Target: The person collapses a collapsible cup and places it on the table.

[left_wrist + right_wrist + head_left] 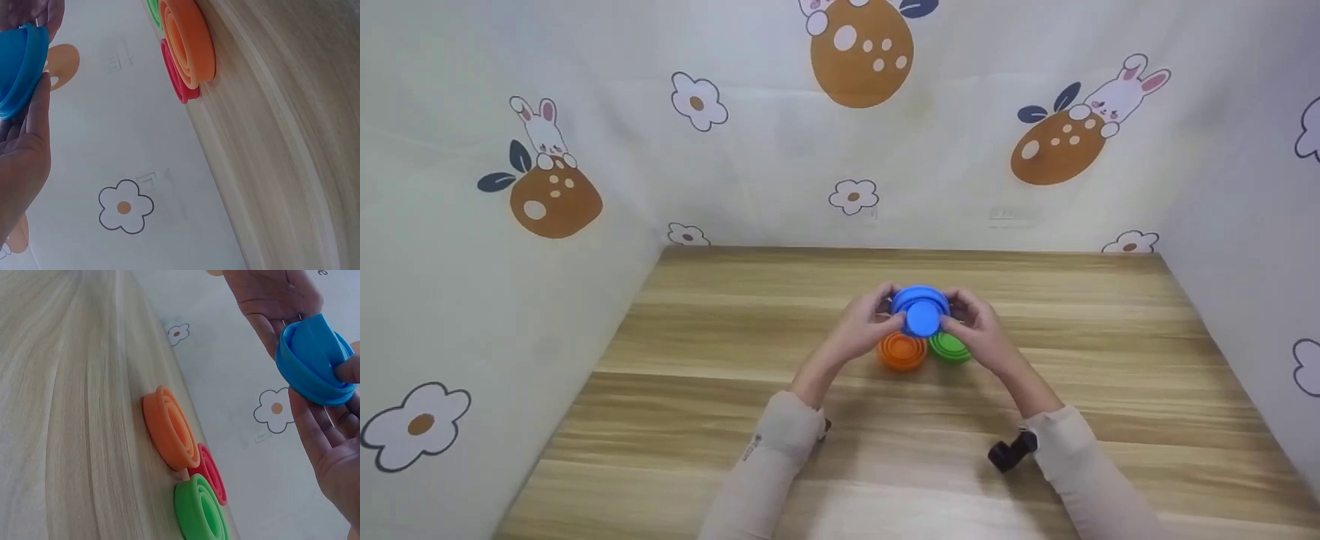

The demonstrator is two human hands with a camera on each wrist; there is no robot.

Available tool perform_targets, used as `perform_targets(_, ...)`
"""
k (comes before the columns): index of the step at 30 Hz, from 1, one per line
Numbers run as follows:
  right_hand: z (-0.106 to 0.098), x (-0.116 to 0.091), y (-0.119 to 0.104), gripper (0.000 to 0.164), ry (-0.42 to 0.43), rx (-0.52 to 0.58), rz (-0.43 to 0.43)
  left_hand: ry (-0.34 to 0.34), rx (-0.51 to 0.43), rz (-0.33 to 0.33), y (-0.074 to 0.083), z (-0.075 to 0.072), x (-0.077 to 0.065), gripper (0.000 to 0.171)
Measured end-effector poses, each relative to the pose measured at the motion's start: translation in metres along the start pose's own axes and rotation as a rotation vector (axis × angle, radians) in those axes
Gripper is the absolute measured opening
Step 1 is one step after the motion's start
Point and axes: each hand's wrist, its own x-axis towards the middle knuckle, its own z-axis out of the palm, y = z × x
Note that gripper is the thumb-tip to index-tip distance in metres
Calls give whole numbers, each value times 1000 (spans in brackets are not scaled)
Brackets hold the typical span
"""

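Both hands grip a blue collapsible silicone cup (922,319) above the table, one on each side. My left hand (856,324) holds its left edge, thumb at the front and fingers behind. My right hand (979,330) has the opposite edge, its thumb pressing by the raised round centre. In the right wrist view the blue cup (315,363) looks partly pushed out, its middle standing tilted from the outer ring. Below the hands an orange collapsed cup (902,352) and a green one (951,348) lie on the table. A red one (209,473) shows beside them in the wrist views.
The wood-grain table (690,420) is bounded by pale cloth walls (765,165) printed with rabbits, fruit and flowers. A black device (1011,451) is strapped at the right wrist, just beyond the sleeve.
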Motion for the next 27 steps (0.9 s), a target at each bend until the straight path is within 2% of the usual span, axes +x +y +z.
perform_targets(5, -1, -2, 4, 37, -90, 82, -5, 50, 82, 17, 2, 2, 1, 20)
perform_targets(7, 0, -1, 5, 38, -81, 79, 0, 51, 83, 22, 2, 2, 0, 20)
perform_targets(10, 2, 2, 4, 38, -28, 48, 6, 27, 31, 10, 3, 3, 1, 24)
perform_targets(14, 4, 3, 0, 39, 19, 8, 19, 5, -31, -32, 3, 4, 2, 38)
perform_targets(17, 4, 3, -3, 40, 14, 21, 40, 11, -47, -47, 3, 5, 3, 45)
perform_targets(22, 0, 2, -4, 44, -22, 40, 81, 35, -52, -38, 4, 4, 5, 40)
perform_targets(27, 0, -1, -3, 47, -30, -6, 126, 63, -31, -47, 2, 6, 5, 37)
